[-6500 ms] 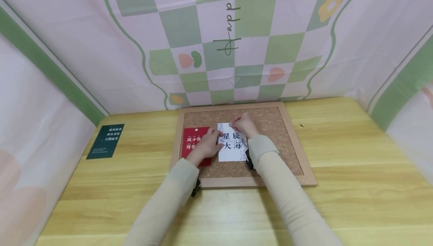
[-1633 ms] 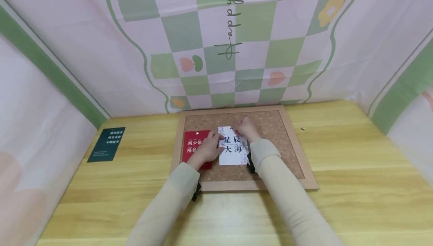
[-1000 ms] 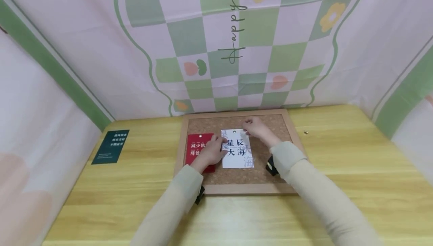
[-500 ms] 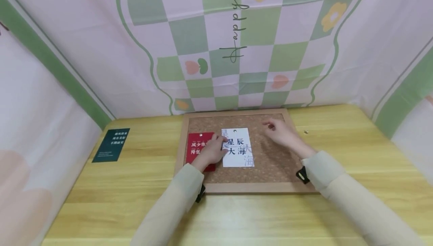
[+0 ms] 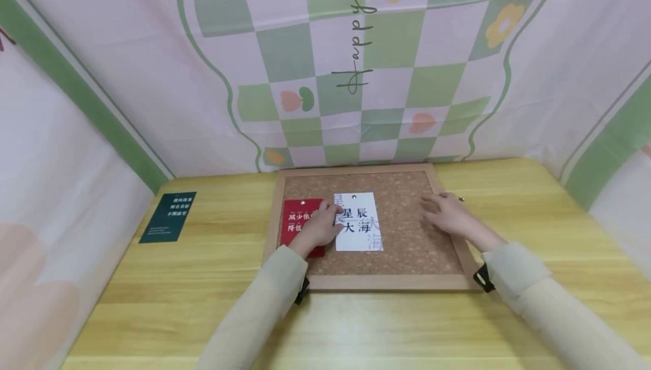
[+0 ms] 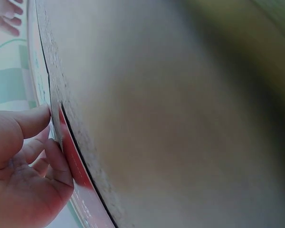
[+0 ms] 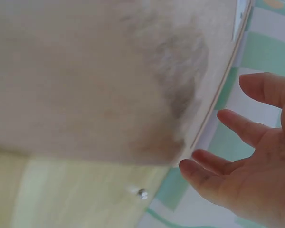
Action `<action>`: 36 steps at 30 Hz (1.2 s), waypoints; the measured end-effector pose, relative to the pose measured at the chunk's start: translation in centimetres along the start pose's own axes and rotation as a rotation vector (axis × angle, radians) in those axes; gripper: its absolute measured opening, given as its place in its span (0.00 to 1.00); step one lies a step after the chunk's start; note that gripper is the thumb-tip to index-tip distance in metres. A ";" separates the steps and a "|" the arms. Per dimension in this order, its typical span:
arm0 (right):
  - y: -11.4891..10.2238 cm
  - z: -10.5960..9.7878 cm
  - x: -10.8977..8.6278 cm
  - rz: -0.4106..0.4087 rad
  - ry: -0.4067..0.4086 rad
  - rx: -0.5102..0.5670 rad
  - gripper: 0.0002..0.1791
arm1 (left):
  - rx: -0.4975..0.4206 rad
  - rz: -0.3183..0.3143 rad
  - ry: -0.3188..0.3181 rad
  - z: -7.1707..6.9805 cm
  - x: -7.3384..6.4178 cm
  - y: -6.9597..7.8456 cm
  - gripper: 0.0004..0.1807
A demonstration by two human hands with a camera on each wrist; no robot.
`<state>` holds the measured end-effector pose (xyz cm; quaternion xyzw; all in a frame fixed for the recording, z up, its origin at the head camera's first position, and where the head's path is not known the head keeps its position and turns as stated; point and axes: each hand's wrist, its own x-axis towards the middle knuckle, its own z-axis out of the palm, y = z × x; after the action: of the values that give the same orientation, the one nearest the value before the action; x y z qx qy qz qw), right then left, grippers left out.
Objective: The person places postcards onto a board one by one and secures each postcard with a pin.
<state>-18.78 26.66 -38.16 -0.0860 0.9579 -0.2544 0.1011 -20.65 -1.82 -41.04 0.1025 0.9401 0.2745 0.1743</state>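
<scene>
In the head view a white card (image 5: 359, 234) with dark Chinese characters lies on a framed cork board (image 5: 407, 257), a silver push pin (image 5: 354, 196) at its top. To its left is a red card (image 5: 291, 234), pinned at the top with another push pin (image 5: 303, 202). My left hand (image 5: 319, 227) partly covers the red card, its fingertips and thumb resting at the white card's left edge. Over the board's right side my right hand (image 5: 447, 216) is held with spread fingers and nothing in them; the right wrist view shows its palm (image 7: 261, 190).
A loose push pin (image 5: 461, 198) lies on the wooden table (image 5: 534, 212), right of the board and just beyond my right hand. On the table's left lies a dark green card (image 5: 166, 218). A patterned cloth (image 5: 335, 65) rises behind the board.
My right hand has left the top of the white card and moved right, its fingers loosening; the push pin there now shows. My left hand stays in place. The head view shifted slightly.
</scene>
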 end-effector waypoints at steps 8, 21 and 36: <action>2.2 -0.1 -0.3 -0.010 -0.012 0.052 0.33 | 0.006 0.007 -0.005 0.1 0.1 -0.1 0.22; 3.9 0.4 -0.5 -0.052 -0.009 0.077 0.34 | 0.000 0.015 0.005 0.1 0.0 0.0 0.22; 4.6 1.2 -0.4 -0.072 0.080 0.030 0.28 | 0.008 0.007 0.003 0.1 -0.1 0.1 0.21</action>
<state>-18.59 30.16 -41.42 -0.1087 0.9536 -0.2753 0.0549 -20.55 -1.70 -41.05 0.1059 0.9412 0.2713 0.1714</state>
